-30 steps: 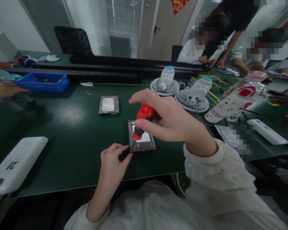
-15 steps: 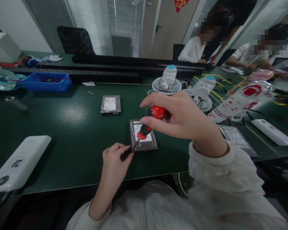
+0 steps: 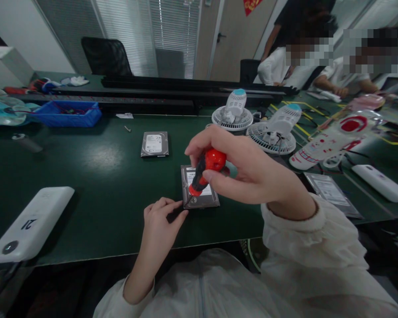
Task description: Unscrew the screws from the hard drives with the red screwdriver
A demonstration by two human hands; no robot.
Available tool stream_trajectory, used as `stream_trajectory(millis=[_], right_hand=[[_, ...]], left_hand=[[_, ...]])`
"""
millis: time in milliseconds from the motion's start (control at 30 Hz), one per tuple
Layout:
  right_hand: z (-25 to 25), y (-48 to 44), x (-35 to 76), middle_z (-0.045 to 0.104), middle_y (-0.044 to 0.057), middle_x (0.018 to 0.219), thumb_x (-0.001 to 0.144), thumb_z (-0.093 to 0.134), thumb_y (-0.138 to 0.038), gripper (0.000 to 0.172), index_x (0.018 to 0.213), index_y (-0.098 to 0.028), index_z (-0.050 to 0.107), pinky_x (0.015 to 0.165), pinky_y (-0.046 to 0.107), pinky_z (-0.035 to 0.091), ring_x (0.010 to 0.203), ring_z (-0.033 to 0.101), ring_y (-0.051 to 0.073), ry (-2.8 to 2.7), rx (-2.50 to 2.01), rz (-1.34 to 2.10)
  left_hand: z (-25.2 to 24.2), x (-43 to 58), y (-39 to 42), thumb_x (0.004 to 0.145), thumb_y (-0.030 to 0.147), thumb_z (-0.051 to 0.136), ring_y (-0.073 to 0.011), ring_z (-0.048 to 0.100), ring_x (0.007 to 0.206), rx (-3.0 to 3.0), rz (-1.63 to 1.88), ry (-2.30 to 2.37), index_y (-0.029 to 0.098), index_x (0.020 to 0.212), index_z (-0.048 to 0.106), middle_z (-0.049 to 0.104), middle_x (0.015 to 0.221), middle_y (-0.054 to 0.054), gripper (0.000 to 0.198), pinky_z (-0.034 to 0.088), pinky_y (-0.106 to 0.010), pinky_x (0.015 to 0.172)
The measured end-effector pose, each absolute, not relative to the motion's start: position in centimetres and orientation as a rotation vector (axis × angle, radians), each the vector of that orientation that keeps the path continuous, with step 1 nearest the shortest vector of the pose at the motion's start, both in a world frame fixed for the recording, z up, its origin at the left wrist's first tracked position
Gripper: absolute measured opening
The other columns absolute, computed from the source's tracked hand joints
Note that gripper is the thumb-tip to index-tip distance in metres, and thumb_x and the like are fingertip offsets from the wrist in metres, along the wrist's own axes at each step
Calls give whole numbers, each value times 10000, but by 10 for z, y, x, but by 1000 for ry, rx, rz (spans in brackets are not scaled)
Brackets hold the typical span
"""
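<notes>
A hard drive lies label up on the green table, close to the front edge. My left hand pinches its near left corner between thumb and forefinger. Above the drive, my right hand grips a red and black screwdriver by its handle. The screwdriver leans, its shaft pointing down to the same near left corner; the tip is too small to make out. Part of the drive's label is hidden behind the handle and fingers. Farther back lies a second hard drive, untouched.
Two white fans and a bottle stand behind my right arm. Another hard drive lies beside my right sleeve. White power banks flank both sides. A blue tray is at the back left. Other people sit at the far right.
My right hand has shifted slightly down, and its fingers have curled further round the screwdriver handle. The left hand keeps its hold on the drive's corner.
</notes>
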State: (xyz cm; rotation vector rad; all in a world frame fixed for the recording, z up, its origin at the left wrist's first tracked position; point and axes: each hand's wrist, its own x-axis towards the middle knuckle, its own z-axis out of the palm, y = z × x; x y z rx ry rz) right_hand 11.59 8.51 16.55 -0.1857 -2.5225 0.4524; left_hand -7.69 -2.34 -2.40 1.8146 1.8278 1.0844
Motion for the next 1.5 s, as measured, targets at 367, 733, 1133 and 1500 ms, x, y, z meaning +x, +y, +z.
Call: stream_trajectory(millis=[367, 733, 1133, 1500], right_hand=[[171, 76, 110, 647, 90, 1207, 1064, 405, -272, 266, 1262, -118, 493, 742, 270, 467, 882, 608, 127, -2691, -246, 223], [170, 81, 108, 664, 51, 1097, 1077, 410, -354, 315, 1277, -127, 496, 683, 268, 407, 795, 577, 129, -2680, -350, 111], [173, 83, 105, 612, -2, 889, 1098, 375, -492, 382, 1186, -152, 527, 684, 272, 346, 723, 537, 128, -2713, -443, 11], [172, 84, 102, 601, -20, 802, 1069, 434, -519, 423, 1237, -152, 562, 741, 302, 343, 767, 577, 167, -2708, -545, 2]], left_hand=[[-21, -76, -24, 949, 244, 753, -243, 728, 893, 1791, 1115, 1803, 254, 1025, 855, 749, 936, -27, 128, 533, -426, 873], [-24, -76, -23, 954, 243, 738, -243, 728, 900, 1789, 1133, 1793, 263, 1050, 855, 748, 939, -26, 152, 529, -422, 854], [-25, -76, -24, 941, 229, 752, -240, 722, 885, 1821, 1119, 1820, 259, 1058, 855, 743, 929, -20, 159, 514, -429, 861], [-24, -76, -23, 947, 230, 756, -238, 720, 874, 1803, 1132, 1796, 252, 1045, 853, 738, 919, -20, 140, 516, -421, 836]])
